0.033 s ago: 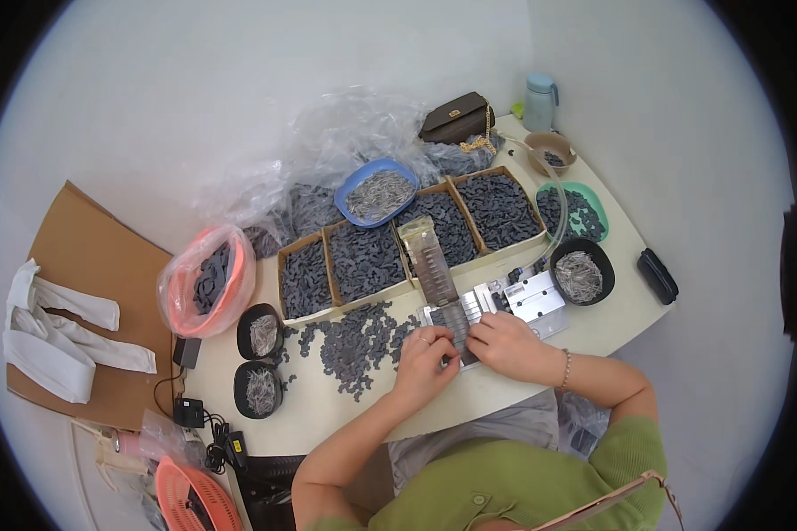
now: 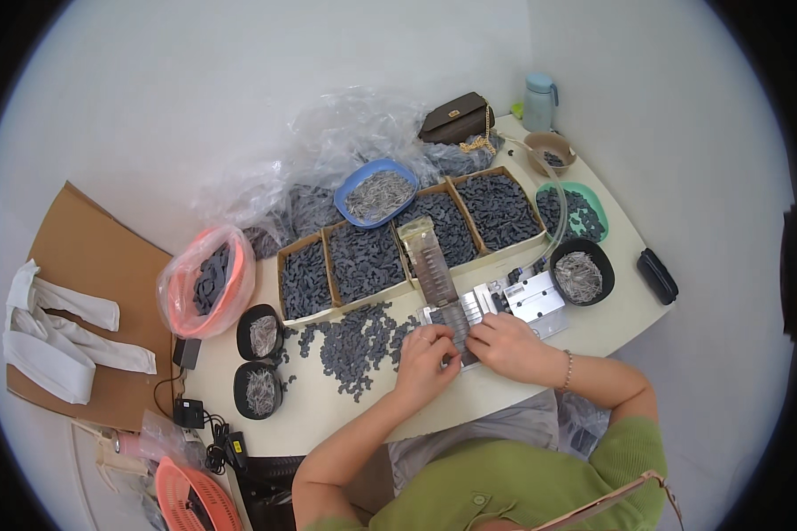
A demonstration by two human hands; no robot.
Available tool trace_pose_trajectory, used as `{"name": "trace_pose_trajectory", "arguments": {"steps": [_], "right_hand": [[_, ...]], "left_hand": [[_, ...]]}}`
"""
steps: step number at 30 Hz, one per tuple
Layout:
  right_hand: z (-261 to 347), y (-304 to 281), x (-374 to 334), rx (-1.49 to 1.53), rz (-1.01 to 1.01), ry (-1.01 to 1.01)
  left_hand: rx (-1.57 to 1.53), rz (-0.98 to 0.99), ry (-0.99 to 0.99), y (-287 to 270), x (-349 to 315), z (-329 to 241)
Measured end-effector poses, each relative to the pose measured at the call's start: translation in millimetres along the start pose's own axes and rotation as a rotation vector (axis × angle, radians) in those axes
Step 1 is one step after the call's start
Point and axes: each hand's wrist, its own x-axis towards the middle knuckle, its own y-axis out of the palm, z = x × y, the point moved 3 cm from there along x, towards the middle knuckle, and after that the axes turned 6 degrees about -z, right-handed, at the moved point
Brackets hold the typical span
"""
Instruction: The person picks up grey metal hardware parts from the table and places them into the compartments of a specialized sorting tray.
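Observation:
Both hands are at a silver metal fixture (image 2: 533, 298) near the table's front edge. My left hand (image 2: 423, 361), with a ring on one finger, is closed at the fixture's front left corner; its fingertips are bent together over something too small to make out. From the right, my right hand (image 2: 503, 347) rests on the fixture's slotted middle, fingers curled closed, and what lies under them is hidden. Between the hands show rows of dark small parts. A clear sloping chute (image 2: 430, 265) with dark parts inside leads down to the fixture.
Behind stand cardboard trays (image 2: 372, 292) of dark parts, a blue dish (image 2: 379, 192) of metal pins resting on them. Loose dark parts (image 2: 354, 350) lie left of my hands. Black bowls (image 2: 580, 272) of pins flank the work on both sides. A clear hose (image 2: 562, 212) runs to the fixture.

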Motion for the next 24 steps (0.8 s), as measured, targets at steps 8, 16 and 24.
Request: {"name": "trace_pose_trajectory", "arguments": {"steps": [8,16,24], "right_hand": [[16.0,-13.6,-14.1,-0.065,0.051,-0.036],[-37.0,-4.6,19.5,0.162,0.049,0.062],[-142.5,36.4,168.1,0.134,0.026,0.349]], "left_hand": [[0.107,-0.047,0.041,-5.5,1.8,-0.4],[0.626,-0.387,-0.247,-175.0,1.9,102.0],[0.725,-0.039,-0.57,-221.2,-34.4,178.6]]}}
